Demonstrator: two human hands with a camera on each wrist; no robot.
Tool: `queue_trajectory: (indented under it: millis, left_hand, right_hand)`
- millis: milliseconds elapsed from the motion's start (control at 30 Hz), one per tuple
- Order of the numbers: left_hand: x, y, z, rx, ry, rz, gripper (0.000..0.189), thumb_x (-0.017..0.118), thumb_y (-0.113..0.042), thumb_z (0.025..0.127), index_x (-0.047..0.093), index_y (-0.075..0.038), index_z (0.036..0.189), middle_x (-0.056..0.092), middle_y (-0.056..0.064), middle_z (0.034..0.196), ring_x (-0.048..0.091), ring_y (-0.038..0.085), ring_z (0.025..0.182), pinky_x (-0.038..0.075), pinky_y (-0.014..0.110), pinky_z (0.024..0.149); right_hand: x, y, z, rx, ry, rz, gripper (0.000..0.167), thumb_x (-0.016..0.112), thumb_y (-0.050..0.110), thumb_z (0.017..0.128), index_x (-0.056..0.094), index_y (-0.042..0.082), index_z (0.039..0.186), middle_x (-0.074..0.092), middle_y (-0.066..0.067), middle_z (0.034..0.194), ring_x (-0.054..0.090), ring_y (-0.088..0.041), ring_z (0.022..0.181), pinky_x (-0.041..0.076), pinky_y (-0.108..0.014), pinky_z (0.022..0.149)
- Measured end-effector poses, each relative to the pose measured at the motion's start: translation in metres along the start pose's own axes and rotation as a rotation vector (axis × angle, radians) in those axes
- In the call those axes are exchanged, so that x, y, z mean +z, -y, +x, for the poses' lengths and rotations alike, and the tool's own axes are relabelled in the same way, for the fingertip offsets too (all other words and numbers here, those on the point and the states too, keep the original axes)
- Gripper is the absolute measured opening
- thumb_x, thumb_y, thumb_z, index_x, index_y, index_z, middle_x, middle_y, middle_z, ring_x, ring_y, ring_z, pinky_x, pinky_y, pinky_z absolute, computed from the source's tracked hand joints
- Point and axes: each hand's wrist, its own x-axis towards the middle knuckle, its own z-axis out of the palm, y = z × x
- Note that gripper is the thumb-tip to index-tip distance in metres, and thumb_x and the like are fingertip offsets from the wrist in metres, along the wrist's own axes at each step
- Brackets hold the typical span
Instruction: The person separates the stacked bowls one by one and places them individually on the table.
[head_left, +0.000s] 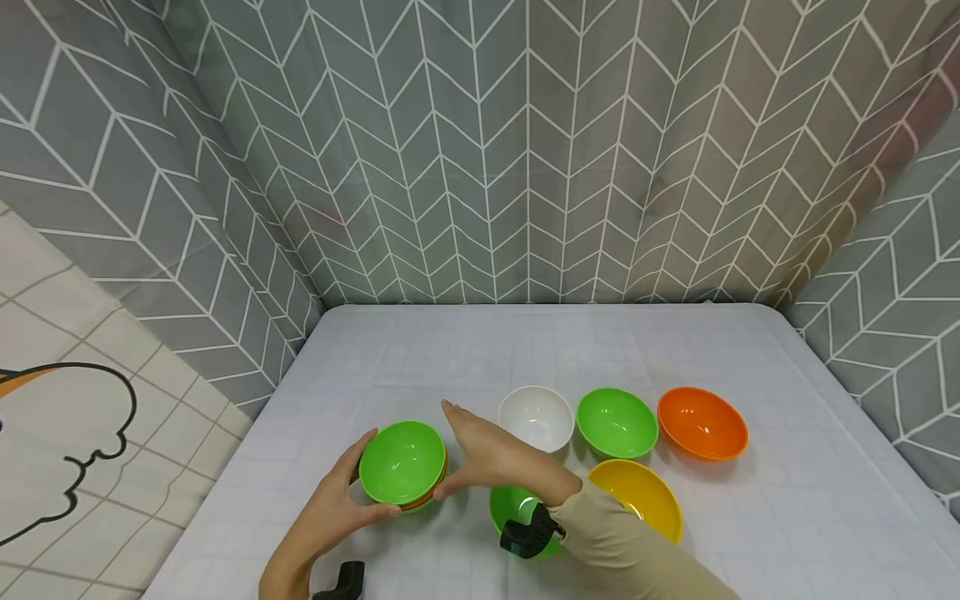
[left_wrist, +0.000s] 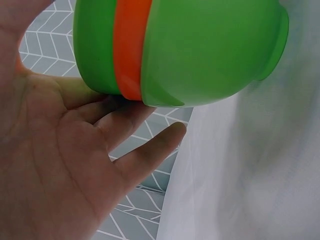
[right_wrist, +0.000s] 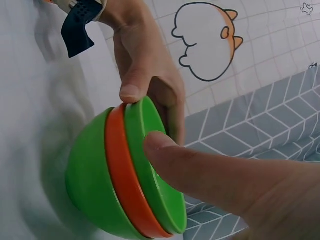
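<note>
A stack of three bowls stands at the left of the table: a green bowl (head_left: 402, 462) on top, an orange bowl (right_wrist: 122, 160) in the middle, and another green bowl (left_wrist: 210, 50) at the bottom. My left hand (head_left: 330, 508) grips the stack from the left, its thumb at the near side by the rim and its fingers round the far left side. On the right of the stack is my right hand (head_left: 487, 450), its fingers stretched out and spread. Its thumb comes close to the stack's right side, with nothing held.
Right of the stack, a white bowl (head_left: 536, 419), a green bowl (head_left: 617, 422) and an orange bowl (head_left: 702, 423) form a back row. Nearer are a yellow bowl (head_left: 645, 496) and a green bowl (head_left: 510, 502), both partly hidden by my right arm. Patterned curtains surround the white-covered table (head_left: 450, 350).
</note>
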Motion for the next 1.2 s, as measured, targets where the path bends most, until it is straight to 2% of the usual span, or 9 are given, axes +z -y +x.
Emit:
queue_trajectory:
  millis: [167,300,400,533,633,800,1033,1200]
  left_hand:
    - [0.000,0.000,0.000,0.005,-0.002,-0.012,0.110,0.091,-0.033,0.064,0.029,-0.007,0.151,0.035,0.021,0.149,0.044,0.041,0.126,0.036,0.062,0.100]
    - [0.001,0.001,0.000,0.008,-0.006,-0.020,0.111,0.092,-0.031,0.063,0.028,-0.006,0.151,0.035,0.021,0.149,0.043,0.041,0.127,0.035,0.062,0.100]
    - [0.001,0.001,-0.001,0.006,-0.006,-0.021,0.112,0.092,-0.031,0.062,0.028,-0.007,0.151,0.034,0.021,0.149,0.043,0.041,0.127,0.035,0.063,0.100]
    - [0.001,0.001,0.000,-0.004,0.000,-0.025,0.111,0.091,-0.032,0.063,0.028,-0.010,0.152,0.034,0.019,0.150,0.043,0.040,0.127,0.034,0.064,0.100]
    - [0.001,0.000,0.000,-0.010,0.005,-0.033,0.111,0.091,-0.032,0.063,0.028,-0.011,0.152,0.033,0.018,0.151,0.042,0.039,0.128,0.034,0.064,0.100]
    - [0.001,0.001,0.000,-0.016,0.005,-0.035,0.110,0.091,-0.032,0.064,0.028,-0.011,0.152,0.033,0.017,0.151,0.043,0.038,0.128,0.034,0.063,0.100]
    - [0.001,0.002,-0.001,-0.006,0.000,-0.064,0.116,0.092,-0.030,0.063,0.023,-0.013,0.154,0.029,0.019,0.153,0.042,0.040,0.130,0.032,0.063,0.102]
    - [0.001,0.004,0.000,0.018,-0.005,-0.064,0.120,0.092,-0.029,0.062,0.019,-0.009,0.154,0.029,0.021,0.152,0.042,0.042,0.129,0.030,0.064,0.103]
  right_hand:
    - [0.006,0.001,0.006,0.028,0.029,-0.027,0.111,0.087,0.041,0.069,0.025,-0.004,0.149,0.031,-0.018,0.152,0.029,-0.027,0.140,0.029,-0.037,0.112]
    - [0.009,0.003,0.009,0.003,0.035,-0.019,0.107,0.088,0.040,0.067,0.032,-0.002,0.147,0.039,-0.017,0.148,0.033,-0.029,0.138,0.034,-0.039,0.109]
    - [0.011,0.004,0.012,-0.048,0.027,0.010,0.096,0.091,0.036,0.065,0.043,0.002,0.140,0.051,-0.011,0.137,0.041,-0.028,0.133,0.040,-0.038,0.104]
    - [0.015,0.005,0.017,-0.101,0.018,0.023,0.085,0.092,0.033,0.062,0.050,0.007,0.131,0.057,-0.001,0.117,0.054,-0.017,0.115,0.047,-0.029,0.092]
    - [0.019,0.006,0.019,-0.091,0.010,-0.019,0.088,0.093,0.037,0.061,0.049,0.005,0.130,0.056,0.000,0.113,0.055,-0.010,0.103,0.049,-0.024,0.084]
    - [0.022,0.011,0.020,-0.027,0.013,-0.094,0.100,0.090,0.048,0.060,0.042,0.001,0.134,0.054,-0.005,0.117,0.054,-0.011,0.103,0.050,-0.025,0.081]
    - [0.025,0.011,0.021,-0.003,0.001,-0.087,0.099,0.090,0.049,0.058,0.043,0.002,0.132,0.054,-0.003,0.114,0.056,-0.010,0.096,0.050,-0.024,0.077]
    - [0.024,0.012,0.021,-0.011,-0.013,-0.103,0.101,0.091,0.050,0.058,0.044,0.001,0.133,0.056,-0.004,0.112,0.057,-0.010,0.095,0.051,-0.023,0.076]
